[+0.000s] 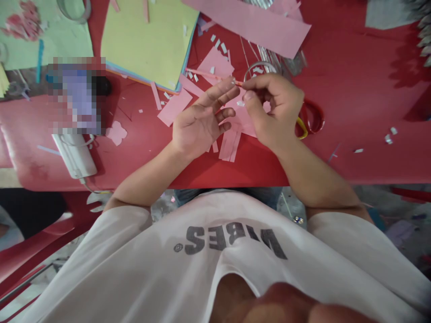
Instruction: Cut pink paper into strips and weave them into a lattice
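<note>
1. Right hand: thumb and index finger pinch the end of one thin pink stick.
2. Left hand: palm up, fingers loosely spread, index fingertip at the stick.
3. The stick runs leftward over pink paper scraps on the red table.
4. Around: one paper stack, yellow on top; one pink paper flower; one white power bank.

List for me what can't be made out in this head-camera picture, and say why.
Head view:
1. Purple object: its details are lost under a pixelated block.
2. Pink stick: partly hidden by the left hand; its end at the right hand is covered by the fingers.
3. Red and yellow handles: anything they join is out of sight behind the right hand.
4. Grey ring: cut off by the top edge.
</note>
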`<state>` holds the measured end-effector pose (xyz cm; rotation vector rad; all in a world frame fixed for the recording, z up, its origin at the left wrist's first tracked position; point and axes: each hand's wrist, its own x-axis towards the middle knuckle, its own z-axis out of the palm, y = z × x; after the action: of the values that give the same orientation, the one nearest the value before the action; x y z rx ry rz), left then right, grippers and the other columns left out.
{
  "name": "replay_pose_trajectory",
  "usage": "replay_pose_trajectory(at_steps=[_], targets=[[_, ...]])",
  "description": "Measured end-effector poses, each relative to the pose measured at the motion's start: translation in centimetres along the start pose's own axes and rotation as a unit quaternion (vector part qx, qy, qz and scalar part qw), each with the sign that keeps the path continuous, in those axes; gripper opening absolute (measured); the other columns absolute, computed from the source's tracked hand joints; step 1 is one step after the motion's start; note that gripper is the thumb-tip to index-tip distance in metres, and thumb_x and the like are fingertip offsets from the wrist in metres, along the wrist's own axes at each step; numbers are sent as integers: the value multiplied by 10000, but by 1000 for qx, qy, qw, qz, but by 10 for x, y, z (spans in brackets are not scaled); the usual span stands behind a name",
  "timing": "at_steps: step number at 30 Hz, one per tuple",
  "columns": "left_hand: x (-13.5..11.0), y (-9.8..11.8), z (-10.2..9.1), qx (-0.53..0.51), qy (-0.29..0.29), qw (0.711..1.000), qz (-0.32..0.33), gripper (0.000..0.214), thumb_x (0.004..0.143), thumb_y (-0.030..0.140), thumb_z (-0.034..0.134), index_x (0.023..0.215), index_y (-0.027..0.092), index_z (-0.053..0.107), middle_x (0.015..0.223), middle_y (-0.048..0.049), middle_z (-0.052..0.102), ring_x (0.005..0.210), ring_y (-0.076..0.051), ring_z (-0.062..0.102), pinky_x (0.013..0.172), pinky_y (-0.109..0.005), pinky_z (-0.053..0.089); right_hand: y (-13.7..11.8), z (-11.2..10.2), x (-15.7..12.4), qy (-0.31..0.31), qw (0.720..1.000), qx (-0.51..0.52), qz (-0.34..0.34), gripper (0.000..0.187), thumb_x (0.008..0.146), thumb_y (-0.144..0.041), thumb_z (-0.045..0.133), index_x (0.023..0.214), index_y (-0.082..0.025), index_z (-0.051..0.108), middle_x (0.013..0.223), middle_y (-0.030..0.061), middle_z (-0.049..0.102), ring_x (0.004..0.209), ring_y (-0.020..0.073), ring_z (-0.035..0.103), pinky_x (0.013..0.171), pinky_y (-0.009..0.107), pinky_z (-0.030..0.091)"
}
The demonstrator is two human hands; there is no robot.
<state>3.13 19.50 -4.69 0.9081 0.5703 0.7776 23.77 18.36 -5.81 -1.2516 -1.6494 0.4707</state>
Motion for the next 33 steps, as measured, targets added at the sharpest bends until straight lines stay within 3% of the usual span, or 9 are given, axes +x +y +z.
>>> replay_pose_trajectory(at_steps=[5,8,11,14,17,22,29,33], targets=[[1,-8,-1,29,10,1000,-4,564,912,615,549,1402,352,637,1512,2,616,1298,-291,673,935,-405,588,-14,0,-8,12,1000,14,8,278,1095,-560,538,1210,-352,683,1034,27,768,804,200,674,681,380,567],[1,-14,-2,68,18,997,10,535,931,667,553,1364,370,655,1481,-2,632,1280,-301,683,955,-447,592,-17,2,-8,60,996,56,-30,217,1062,-480,609,1155,-326,729,960,10,767,704,174,657,599,354,531],[2,-19,-3,78,25,995,54,467,935,602,624,1344,389,692,1495,17,633,1251,-266,691,960,-414,594,-18,2,-6,81,995,49,-41,137,1027,-381,651,1080,-297,746,898,2,764,663,161,634,574,339,499],[4,-24,-7,108,25,988,109,472,886,551,739,1325,376,735,1524,37,627,1354,-273,629,1034,-359,574,-17,-1,-4,72,996,19,-45,91,1004,-323,658,1024,-292,741,827,-10,739,606,147,577,564,338,483],[6,-26,-12,156,24,978,139,490,888,557,749,1331,348,740,1539,42,608,1407,-317,583,1073,-357,541,-16,-4,-4,58,997,4,-46,102,1000,-326,633,1015,-289,727,815,-7,716,606,155,563,581,350,501],[0,-20,-11,229,33,963,141,493,912,528,748,1376,365,728,1600,50,520,1287,-270,589,1040,-359,503,-15,-8,-5,12,999,-42,6,77,985,-360,691,940,-307,659,808,12,691,689,204,612,701,408,582],[-1,-19,-11,285,29,945,157,472,960,589,696,1370,357,733,1598,6,507,1301,-284,604,1057,-410,540,-13,-10,-4,-1,998,-52,-21,120,888,-260,687,880,-293,572,815,5,625,721,228,607,757,424,533],[8,-24,-20,252,1,951,180,640,890,659,763,1477,429,656,1578,4,528,1170,-236,701,1013,-395,618,-16,-10,-2,23,998,-21,-58,139,829,-230,668,830,-282,539,751,-3,576,668,211,564,669,398,476]])
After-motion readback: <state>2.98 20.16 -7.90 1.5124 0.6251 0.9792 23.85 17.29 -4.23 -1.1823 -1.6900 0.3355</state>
